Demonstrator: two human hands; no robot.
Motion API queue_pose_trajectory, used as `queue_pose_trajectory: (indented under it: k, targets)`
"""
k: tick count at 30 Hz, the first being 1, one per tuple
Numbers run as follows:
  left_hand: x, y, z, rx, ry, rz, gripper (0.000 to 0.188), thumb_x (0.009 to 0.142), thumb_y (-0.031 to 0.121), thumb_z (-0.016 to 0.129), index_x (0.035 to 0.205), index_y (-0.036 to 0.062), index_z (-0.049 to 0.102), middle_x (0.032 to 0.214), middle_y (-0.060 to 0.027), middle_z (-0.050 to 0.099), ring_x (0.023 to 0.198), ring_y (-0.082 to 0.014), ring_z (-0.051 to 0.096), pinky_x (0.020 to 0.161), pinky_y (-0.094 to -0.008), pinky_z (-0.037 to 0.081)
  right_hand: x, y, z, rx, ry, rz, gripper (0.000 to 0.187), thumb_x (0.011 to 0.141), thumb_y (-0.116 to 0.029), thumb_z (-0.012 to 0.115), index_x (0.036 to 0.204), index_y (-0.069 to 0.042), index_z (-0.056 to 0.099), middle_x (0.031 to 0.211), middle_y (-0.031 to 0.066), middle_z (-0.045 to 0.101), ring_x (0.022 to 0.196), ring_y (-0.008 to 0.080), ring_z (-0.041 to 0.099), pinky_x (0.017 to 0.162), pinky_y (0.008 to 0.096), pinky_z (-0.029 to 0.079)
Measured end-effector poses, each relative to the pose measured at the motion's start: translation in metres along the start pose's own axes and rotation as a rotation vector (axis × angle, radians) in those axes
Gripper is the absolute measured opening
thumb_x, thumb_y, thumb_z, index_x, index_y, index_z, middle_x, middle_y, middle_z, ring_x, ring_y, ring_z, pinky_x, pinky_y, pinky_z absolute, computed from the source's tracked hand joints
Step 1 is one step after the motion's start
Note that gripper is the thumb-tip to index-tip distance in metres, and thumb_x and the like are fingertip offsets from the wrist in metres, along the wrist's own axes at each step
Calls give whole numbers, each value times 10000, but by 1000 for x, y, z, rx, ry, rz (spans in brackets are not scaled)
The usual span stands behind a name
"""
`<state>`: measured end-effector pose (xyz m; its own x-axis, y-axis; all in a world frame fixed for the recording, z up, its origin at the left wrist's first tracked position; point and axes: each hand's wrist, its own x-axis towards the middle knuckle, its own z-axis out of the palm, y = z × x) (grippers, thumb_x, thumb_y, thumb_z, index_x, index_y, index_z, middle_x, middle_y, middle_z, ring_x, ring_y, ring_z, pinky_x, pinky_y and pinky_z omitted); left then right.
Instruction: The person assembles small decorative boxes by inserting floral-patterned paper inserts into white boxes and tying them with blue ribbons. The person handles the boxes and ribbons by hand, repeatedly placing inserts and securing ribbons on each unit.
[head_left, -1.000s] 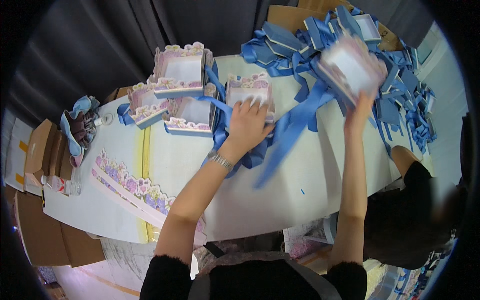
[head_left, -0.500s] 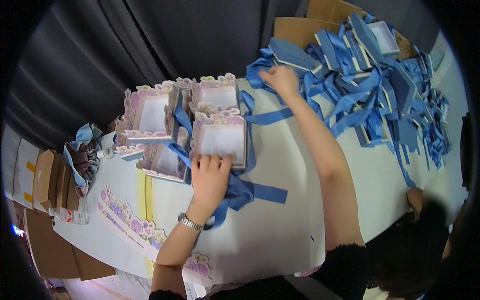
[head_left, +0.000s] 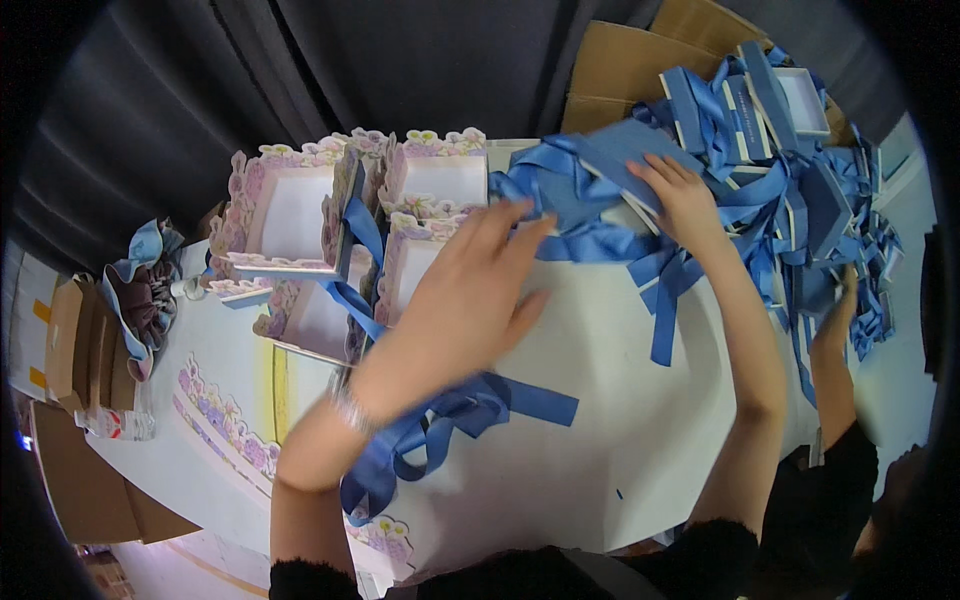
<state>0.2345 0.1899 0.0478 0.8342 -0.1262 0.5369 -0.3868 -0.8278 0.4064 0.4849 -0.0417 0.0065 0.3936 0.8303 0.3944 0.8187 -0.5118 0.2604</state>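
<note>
White tabletop (head_left: 640,460), smooth, backed by a dark, deeply folded curtain (head_left: 450,70). Principal item: one blue box (head_left: 635,150), flat-sided and pale-edged, at the table's far side, just left of a heaped pile of blue boxes (head_left: 828,205). Right hand (head_left: 690,205): fingers laid over the box's edge, perhaps for control; whether they grip cannot be told. Left hand (head_left: 455,290): blurred, fingers spread wide, nothing seen in it, over the floral boxes (head_left: 290,210). These are white-lined, with scalloped, blossom-printed rims; one overlaps others, probably to save room. Blue ribbon (head_left: 545,403), satiny, trails loosely in front. Beyond the pile: brown cardboard (head_left: 612,70), perhaps a backstop. At right, a co-worker's hand (head_left: 850,295) beside the pile. At left: a floral cut-out strip (head_left: 228,425), lying flat; a crumpled cloth (head_left: 145,290); a clear plastic bottle (head_left: 125,425).
</note>
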Motion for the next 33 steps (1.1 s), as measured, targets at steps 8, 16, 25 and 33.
queue_pose_trajectory:
  k: [8,16,25,33]
  targets:
    - [77,-7,145,-31,-704,-500,952,749,421,685,1432,-16,188,1454,-362,74,1240,-461,405,1016,-409,386,-178,4,-82,418,453,560,699,708,44,680,1351,-70,433,1311,136,504,1144,298,533,974,377,437]
    - [-33,75,90,-1064,77,-386,794,859,301,636,1446,12,185,1492,-241,159,1339,-323,315,1070,-350,285,-222,-133,-140,2055,861,948,441,872,-246,630,1229,-41,474,1189,89,561,1084,217,564,917,363,508]
    - [-263,142,-32,-526,371,-153,466,800,-2,603,1207,53,383,1113,-180,555,1017,-294,582,947,-380,422,-212,-321,-160,1176,399,214,736,715,-176,757,1314,32,384,1313,212,459,1141,310,524,948,365,428]
    - [-269,107,-116,-333,206,-923,281,876,195,567,1034,-35,600,890,-115,658,747,-138,619,643,-272,496,-244,-362,-176,1908,539,207,664,928,-507,437,1306,39,425,1244,283,506,1072,364,560,907,422,445]
